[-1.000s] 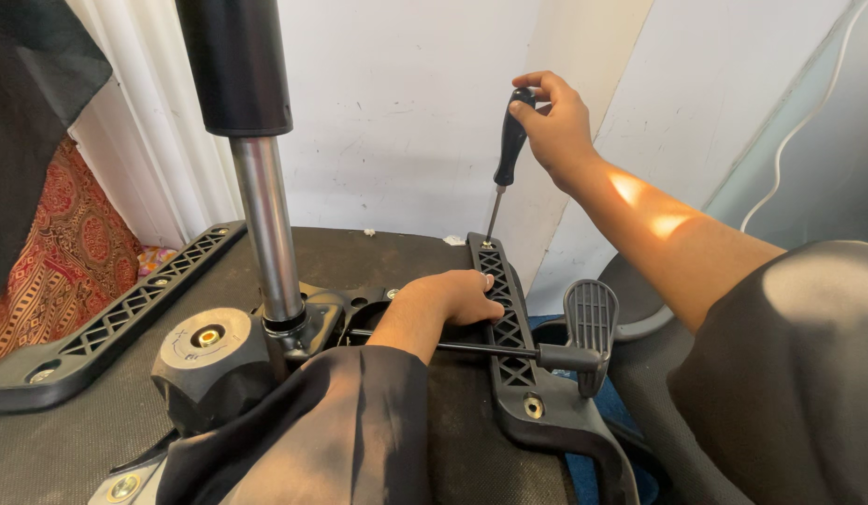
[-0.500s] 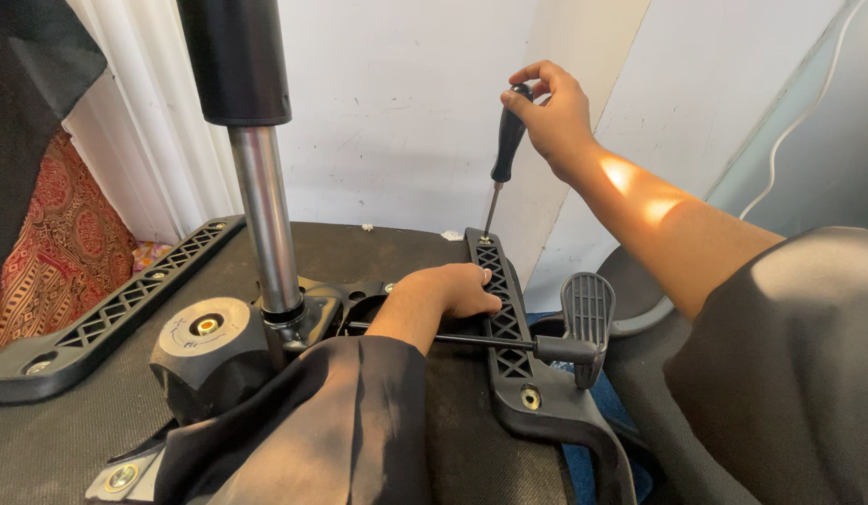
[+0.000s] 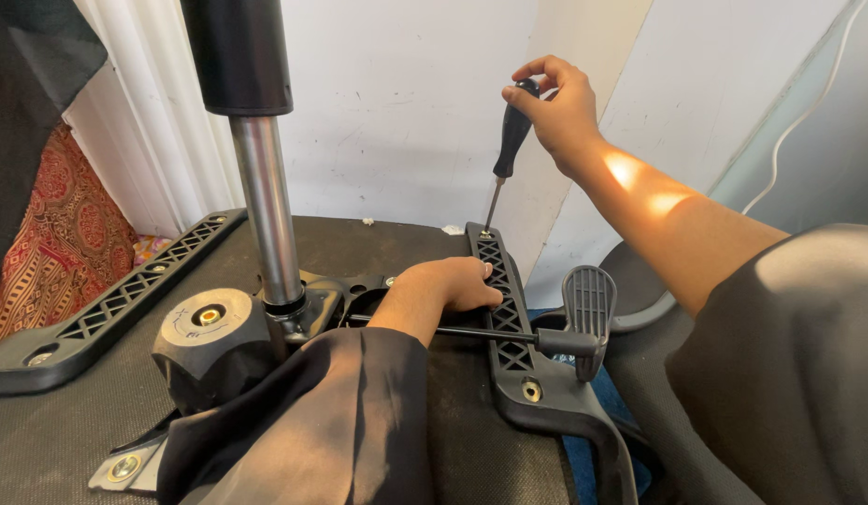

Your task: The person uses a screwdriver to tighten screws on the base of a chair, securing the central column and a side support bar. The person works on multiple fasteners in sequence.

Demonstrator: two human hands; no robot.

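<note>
On the dark fabric underside of an upturned chair seat (image 3: 378, 248), set against a scuffed white wall (image 3: 396, 103), the right hand (image 3: 557, 110) gripped a black-handled screwdriver (image 3: 509, 150) upright, tip at the armrest bracket (image 3: 504, 299), which the left hand (image 3: 457, 281) pressed flat, fingers curled.

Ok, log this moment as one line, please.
right hand: grips screwdriver, tip at armrest bracket far end | left hand: rests on bracket | chair underside up

Your right hand (image 3: 560, 112) grips the screwdriver (image 3: 509, 150) upright (tip at the bracket's far end); your left hand (image 3: 457, 283) presses the armrest bracket (image 3: 509, 318).
</note>
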